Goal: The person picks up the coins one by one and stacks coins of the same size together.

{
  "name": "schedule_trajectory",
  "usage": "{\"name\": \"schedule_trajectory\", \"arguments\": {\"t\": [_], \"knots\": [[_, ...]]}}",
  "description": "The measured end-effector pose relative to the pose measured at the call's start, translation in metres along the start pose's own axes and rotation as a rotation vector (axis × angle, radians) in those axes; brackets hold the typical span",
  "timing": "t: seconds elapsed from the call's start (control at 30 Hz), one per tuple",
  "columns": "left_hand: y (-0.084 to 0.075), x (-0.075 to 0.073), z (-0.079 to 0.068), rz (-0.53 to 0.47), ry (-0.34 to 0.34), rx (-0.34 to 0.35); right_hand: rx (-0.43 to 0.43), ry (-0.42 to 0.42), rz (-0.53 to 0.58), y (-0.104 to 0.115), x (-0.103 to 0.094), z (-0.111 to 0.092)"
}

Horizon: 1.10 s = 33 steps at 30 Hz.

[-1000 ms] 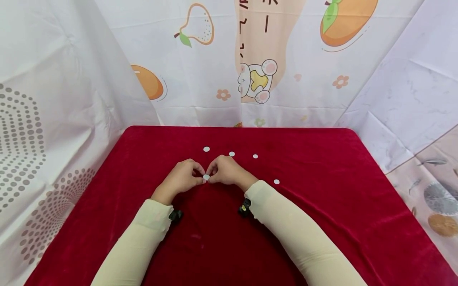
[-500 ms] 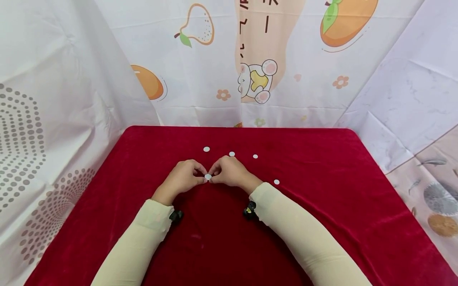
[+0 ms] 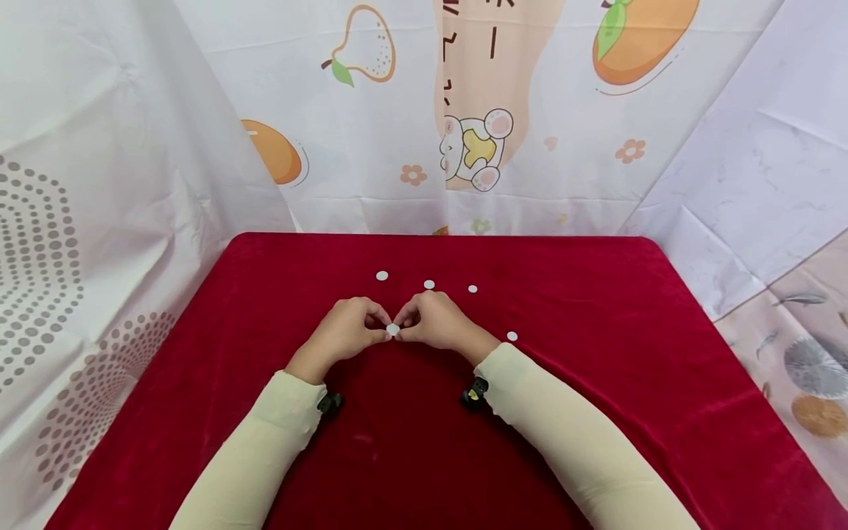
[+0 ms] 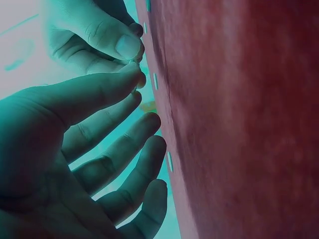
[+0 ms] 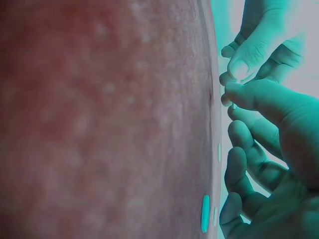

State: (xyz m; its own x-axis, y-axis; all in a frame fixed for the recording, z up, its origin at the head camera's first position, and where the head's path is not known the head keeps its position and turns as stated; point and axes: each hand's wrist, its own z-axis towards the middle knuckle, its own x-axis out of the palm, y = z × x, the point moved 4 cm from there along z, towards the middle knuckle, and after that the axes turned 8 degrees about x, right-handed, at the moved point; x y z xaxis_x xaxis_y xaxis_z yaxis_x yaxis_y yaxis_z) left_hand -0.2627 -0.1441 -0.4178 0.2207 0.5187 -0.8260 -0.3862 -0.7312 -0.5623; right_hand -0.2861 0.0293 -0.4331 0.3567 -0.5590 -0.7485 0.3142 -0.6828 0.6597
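Note:
Both hands meet over the red cloth, thumb and index fingertips together on a small white disc (image 3: 393, 330). The left hand (image 3: 352, 327) pinches its left edge, while the right hand (image 3: 433, 322) pinches the right edge. In the left wrist view, fingertips hide most of the disc, and the other fingers of the left hand (image 4: 119, 154) are loosely bent and spread. The right wrist view has the right hand (image 5: 269, 144) in a similar pose, its thumb tip against the left thumb tip.
Several more white discs lie flat on the red tablecloth (image 3: 583, 309): a far-left disc (image 3: 382, 276), a middle disc (image 3: 429, 284), a smaller disc (image 3: 472, 288) and a right-hand disc (image 3: 512, 336). A printed curtain (image 3: 371, 147) hangs behind the table.
The two hands have drifted slightly to the right together, carrying the white disc between them. The right forearm has shifted furthest right. The discs on the cloth have stayed where they were.

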Motion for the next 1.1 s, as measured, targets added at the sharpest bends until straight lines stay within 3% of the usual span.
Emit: {"name": "schedule_trajectory", "arguments": {"t": [1.1], "knots": [[-0.038,0.019,-0.004,-0.015,0.05,0.05,-0.048,-0.011,-0.001,-0.009,-0.015,-0.045]]}}
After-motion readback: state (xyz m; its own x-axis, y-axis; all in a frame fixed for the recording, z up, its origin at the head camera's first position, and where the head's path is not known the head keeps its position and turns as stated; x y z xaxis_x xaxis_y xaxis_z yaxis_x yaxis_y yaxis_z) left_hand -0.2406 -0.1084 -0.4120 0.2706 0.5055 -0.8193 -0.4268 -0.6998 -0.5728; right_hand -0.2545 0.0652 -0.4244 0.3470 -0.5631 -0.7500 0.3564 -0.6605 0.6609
